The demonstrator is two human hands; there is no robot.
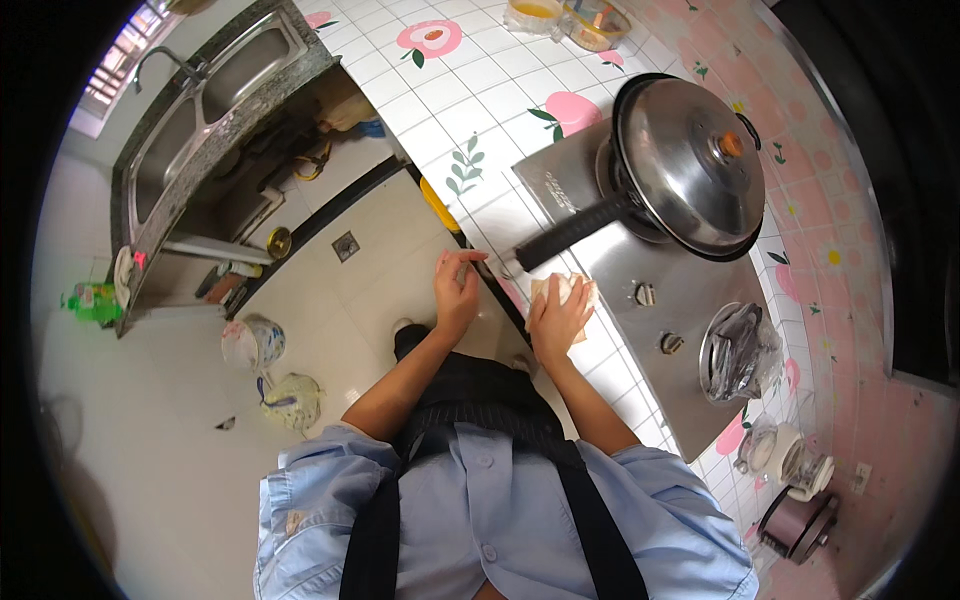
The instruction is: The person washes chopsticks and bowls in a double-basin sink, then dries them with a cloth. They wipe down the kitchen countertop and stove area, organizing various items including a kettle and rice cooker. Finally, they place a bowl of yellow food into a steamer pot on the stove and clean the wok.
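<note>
My right hand [559, 319] presses a crumpled, pale cloth [583, 291] against the white-tiled-pattern countertop [611, 375], close to its front edge. My left hand [454, 294] hangs just off that edge, with bent fingers apart and nothing seen in them. Beyond the hands, a pan's black handle [570, 234] points toward me. The pan sits on a stainless steel gas stove [622, 277], covered by a domed metal lid [686, 161] with an orange knob [729, 144]. Two stove control knobs [645, 294] lie to the right of the cloth.
A plastic-covered dish [739, 352] rests on the stove's right part. Further right are glass jars [761, 446] and a rice cooker [799, 525]. Containers [596, 22] stand at the far counter end. At left are a double sink [244, 71], a waste bin [251, 341] and a tied bag [292, 401].
</note>
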